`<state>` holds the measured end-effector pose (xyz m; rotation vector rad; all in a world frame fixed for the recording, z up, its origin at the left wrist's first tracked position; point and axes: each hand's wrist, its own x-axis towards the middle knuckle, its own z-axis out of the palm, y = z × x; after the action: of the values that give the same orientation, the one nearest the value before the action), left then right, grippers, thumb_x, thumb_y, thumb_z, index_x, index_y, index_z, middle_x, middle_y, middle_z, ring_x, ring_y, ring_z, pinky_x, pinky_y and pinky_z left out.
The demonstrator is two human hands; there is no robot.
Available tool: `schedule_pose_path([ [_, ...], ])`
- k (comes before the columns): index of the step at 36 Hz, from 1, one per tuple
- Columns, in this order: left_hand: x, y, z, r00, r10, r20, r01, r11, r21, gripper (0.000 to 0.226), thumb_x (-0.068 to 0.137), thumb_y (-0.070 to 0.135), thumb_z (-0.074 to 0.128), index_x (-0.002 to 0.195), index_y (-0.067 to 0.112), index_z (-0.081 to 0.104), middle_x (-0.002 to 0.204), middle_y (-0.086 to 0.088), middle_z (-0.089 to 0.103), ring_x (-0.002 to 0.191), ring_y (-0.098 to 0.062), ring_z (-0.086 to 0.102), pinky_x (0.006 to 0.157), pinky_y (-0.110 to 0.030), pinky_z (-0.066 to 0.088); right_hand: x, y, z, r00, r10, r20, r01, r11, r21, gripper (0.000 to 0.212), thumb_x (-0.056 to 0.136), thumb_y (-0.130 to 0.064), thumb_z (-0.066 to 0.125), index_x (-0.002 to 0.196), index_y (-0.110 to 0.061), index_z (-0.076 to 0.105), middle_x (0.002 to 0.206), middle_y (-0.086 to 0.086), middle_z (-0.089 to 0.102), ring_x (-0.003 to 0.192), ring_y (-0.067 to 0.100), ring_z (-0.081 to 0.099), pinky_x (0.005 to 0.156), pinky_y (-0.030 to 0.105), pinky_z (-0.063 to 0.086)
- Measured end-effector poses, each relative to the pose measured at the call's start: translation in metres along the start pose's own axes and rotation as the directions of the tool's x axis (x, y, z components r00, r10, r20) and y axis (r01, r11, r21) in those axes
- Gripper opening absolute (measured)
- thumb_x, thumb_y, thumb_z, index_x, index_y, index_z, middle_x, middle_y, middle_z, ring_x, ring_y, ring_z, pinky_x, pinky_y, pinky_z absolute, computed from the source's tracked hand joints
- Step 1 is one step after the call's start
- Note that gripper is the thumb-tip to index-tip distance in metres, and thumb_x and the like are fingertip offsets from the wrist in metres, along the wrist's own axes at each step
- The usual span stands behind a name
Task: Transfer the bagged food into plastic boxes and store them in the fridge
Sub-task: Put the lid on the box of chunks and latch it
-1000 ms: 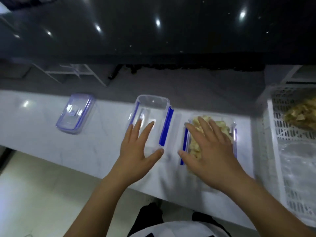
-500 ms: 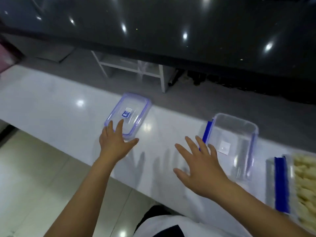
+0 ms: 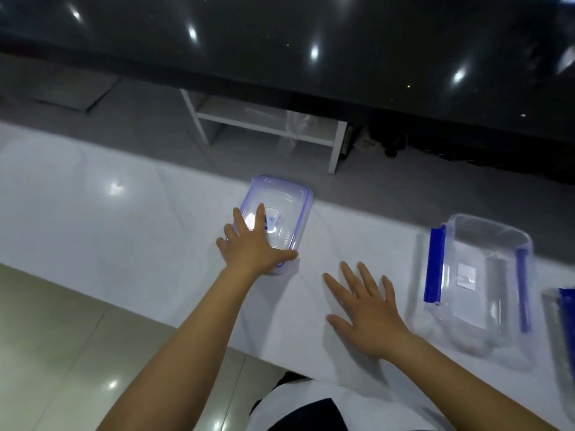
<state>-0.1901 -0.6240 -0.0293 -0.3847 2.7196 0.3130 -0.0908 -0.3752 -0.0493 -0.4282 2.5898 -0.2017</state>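
Left hand [image 3: 252,247] is lying flat on the clear lid [image 3: 280,213], fingers straight and spread, thumb reaching along its near edge, pressing rather than clasping, likely to drag it closer. Right hand [image 3: 367,309] is hovering loose and empty at about 4 o'clock from the lid, probably waiting to help. The empty plastic box [image 3: 479,281] is sitting well off at 3 o'clock on the white counter [image 3: 93,213], blue clips splayed outward, ready for that lid.

White counter [image 3: 93,213] bears a lid [image 3: 286,213] and open box [image 3: 485,275].
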Motion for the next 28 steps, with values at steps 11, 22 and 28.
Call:
schedule_pose_path([
  [11, -0.048, 0.017, -0.032, 0.968, 0.140, -0.206, -0.178, 0.968, -0.178, 0.119, 0.058, 0.080, 0.070, 0.151, 0.051, 0.002, 0.163, 0.000, -0.001, 0.145, -0.036, 0.022, 0.113, -0.055, 0.024, -0.026, -0.017, -0.059, 0.970, 0.187, -0.153, 0.008, 0.610, 0.792, 0.062, 0.090, -0.049, 0.065, 0.144, -0.058, 0.034, 0.153, -0.023, 0.036, 0.137, -0.003, 0.036, 0.113, 0.030, 0.034],
  [22, -0.176, 0.144, -0.016, 0.806, 0.566, -0.175, -0.585, 0.716, -0.382, 0.117, 0.053, 0.086, 0.060, 0.145, 0.063, -0.007, 0.158, 0.024, -0.017, 0.148, -0.014, 0.009, 0.119, -0.046, 0.017, -0.127, 0.045, -0.108, 0.858, 0.485, -0.171, 0.312, -0.226, 0.923, 0.050, 0.080, -0.034, 0.074, 0.128, -0.033, 0.061, 0.116, 0.005, 0.074, 0.103, 0.029, 0.072, 0.077, 0.044, 0.061],
  [28, -0.215, 0.201, 0.013, 0.716, 0.698, 0.016, -0.490, 0.519, -0.700, 0.111, 0.070, 0.046, 0.085, 0.143, 0.069, 0.005, 0.155, 0.029, 0.010, 0.119, 0.027, 0.036, 0.095, -0.013, 0.045, -0.199, 0.118, -0.087, 0.735, 0.663, -0.142, 0.366, -0.212, 0.906, 0.048, 0.075, -0.019, 0.079, 0.121, -0.031, 0.067, 0.099, 0.012, 0.076, 0.086, 0.030, 0.075, 0.065, 0.038, 0.061],
])
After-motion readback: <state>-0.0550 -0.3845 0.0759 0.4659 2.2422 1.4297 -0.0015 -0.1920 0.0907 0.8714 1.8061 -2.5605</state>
